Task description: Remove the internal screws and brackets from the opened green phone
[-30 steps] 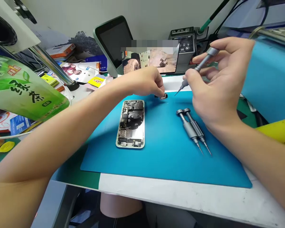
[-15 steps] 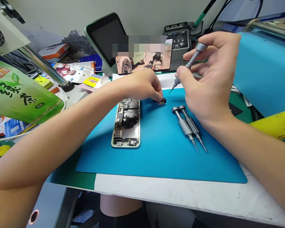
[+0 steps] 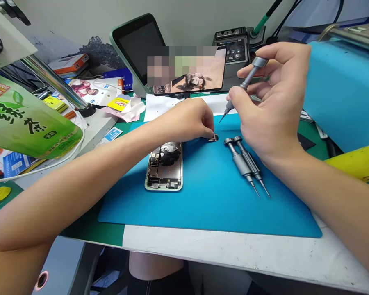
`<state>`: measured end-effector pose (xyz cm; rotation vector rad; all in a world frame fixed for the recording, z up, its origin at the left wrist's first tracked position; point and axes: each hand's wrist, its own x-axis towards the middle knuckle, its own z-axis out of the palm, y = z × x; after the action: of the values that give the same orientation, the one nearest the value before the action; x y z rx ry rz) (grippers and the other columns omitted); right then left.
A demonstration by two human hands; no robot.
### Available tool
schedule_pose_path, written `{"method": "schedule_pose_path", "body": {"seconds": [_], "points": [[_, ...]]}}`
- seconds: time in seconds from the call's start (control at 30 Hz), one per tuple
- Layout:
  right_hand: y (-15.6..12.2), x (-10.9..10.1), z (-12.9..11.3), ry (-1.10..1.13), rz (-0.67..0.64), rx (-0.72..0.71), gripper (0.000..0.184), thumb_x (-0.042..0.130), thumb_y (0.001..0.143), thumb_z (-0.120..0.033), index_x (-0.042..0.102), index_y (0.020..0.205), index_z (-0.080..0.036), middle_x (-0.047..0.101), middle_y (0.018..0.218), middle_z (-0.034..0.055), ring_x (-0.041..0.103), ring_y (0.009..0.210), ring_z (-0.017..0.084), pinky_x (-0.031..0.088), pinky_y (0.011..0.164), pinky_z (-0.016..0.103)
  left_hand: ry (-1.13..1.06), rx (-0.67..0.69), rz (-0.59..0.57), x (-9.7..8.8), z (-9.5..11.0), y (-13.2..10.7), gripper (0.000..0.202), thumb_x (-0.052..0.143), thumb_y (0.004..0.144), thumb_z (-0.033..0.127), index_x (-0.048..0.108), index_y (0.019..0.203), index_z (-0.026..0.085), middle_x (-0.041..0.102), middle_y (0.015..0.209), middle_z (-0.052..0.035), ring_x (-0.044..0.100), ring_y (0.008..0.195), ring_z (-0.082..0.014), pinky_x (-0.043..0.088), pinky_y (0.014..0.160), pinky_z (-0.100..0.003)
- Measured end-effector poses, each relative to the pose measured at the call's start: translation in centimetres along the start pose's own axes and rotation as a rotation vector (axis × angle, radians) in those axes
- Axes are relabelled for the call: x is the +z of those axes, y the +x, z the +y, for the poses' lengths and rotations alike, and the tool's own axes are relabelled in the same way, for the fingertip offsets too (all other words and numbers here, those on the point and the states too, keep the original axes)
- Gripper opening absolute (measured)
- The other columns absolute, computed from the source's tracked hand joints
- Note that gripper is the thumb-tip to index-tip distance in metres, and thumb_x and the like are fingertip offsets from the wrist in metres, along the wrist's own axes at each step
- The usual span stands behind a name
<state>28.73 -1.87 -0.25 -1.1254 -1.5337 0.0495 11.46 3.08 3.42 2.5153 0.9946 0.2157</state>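
Pinched fingers of my left hand (image 3: 199, 119) hold a small dark phone part (image 3: 214, 138), perhaps a camera module, low over the blue mat (image 3: 203, 209). Its exact kind is too small to make out. My right hand (image 3: 270, 98) grips a grey precision screwdriver (image 3: 249, 80) in the air, its tip pointing down and left, close to the part. An opened phone (image 3: 164, 170) with bare inner boards lies on the mat; my left forearm and hand cover its upper end. Two more precision screwdrivers (image 3: 246, 164) rest side by side under my right hand.
Behind the mat a lit phone (image 3: 203, 80) leans against a tablet-like screen (image 3: 138, 45). A soldering station (image 3: 233, 47) stands at the back. On the left are a green tea bag (image 3: 33, 119) and a metal post (image 3: 58, 86); a yellow object (image 3: 353, 162) lies at right.
My left hand has moved slightly right and toward me with the small part, covering more of the opened phone's upper end. My right hand and its screwdriver stay almost still.
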Motion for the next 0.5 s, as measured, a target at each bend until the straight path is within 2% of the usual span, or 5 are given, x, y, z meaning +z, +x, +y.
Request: {"method": "schedule_pose_path", "body": {"seconds": [0.2, 0.3, 0.37, 0.43, 0.5], "points": [[-0.1, 0.2, 0.3, 0.015, 0.007, -0.01, 0.046, 0.068, 0.089, -0.008, 0.044, 0.121, -0.029, 0.059, 0.117, -0.0008, 0.065, 0.121, 0.015, 0.062, 0.075, 0.026, 0.008, 0.019, 0.045, 0.3, -0.2, 0.1, 0.003, 0.082, 0.078, 0.023, 0.082, 0.077, 0.021, 0.074, 0.074, 0.0003, 0.061, 0.067, -0.0164, 0.04, 0.061, -0.032], [-0.1, 0.2, 0.3, 0.016, -0.01, -0.026, 0.045, 0.069, 0.089, -0.009, 0.043, 0.121, -0.029, 0.059, 0.117, -0.0004, 0.064, 0.122, 0.015, 0.061, 0.077, 0.026, 0.013, 0.068, 0.136, 0.0, -0.2, -0.8, 0.005, 0.076, 0.083, 0.019, 0.081, 0.082, 0.019, 0.076, 0.08, -0.0007, 0.062, 0.07, -0.0159, 0.045, 0.066, -0.031], [-0.1, 0.2, 0.3, 0.013, -0.008, -0.039, 0.043, 0.068, 0.091, -0.011, 0.043, 0.122, -0.028, 0.058, 0.118, -0.0005, 0.064, 0.122, 0.014, 0.06, 0.076, 0.024, 0.01, 0.158, 0.277, -0.2, 0.1, -2.5, 0.012, 0.067, 0.09, 0.019, 0.079, 0.089, 0.017, 0.078, 0.09, -0.0031, 0.066, 0.078, -0.0163, 0.049, 0.073, -0.031], [0.0, 0.3, 0.4, 0.011, 0.013, -0.048, 0.042, 0.066, 0.091, -0.011, 0.044, 0.122, -0.028, 0.058, 0.116, -0.001, 0.064, 0.121, 0.014, 0.058, 0.073, 0.023, 0.011, 0.298, 0.374, -0.1, 0.9, -5.3, 0.016, 0.062, 0.094, 0.02, 0.078, 0.089, 0.018, 0.077, 0.092, -0.0042, 0.069, 0.084, -0.0159, 0.053, 0.077, -0.03], [-0.1, 0.4, 0.6, 0.017, 0.038, -0.051, 0.044, 0.065, 0.089, -0.008, 0.044, 0.121, -0.029, 0.058, 0.114, -0.0011, 0.065, 0.12, 0.015, 0.057, 0.07, 0.023, -0.004, 0.371, 0.35, 0.1, 2.0, -8.8, 0.021, 0.058, 0.096, 0.026, 0.079, 0.097, 0.026, 0.078, 0.091, -0.003, 0.07, 0.082, -0.0164, 0.057, 0.076, -0.032]]}}
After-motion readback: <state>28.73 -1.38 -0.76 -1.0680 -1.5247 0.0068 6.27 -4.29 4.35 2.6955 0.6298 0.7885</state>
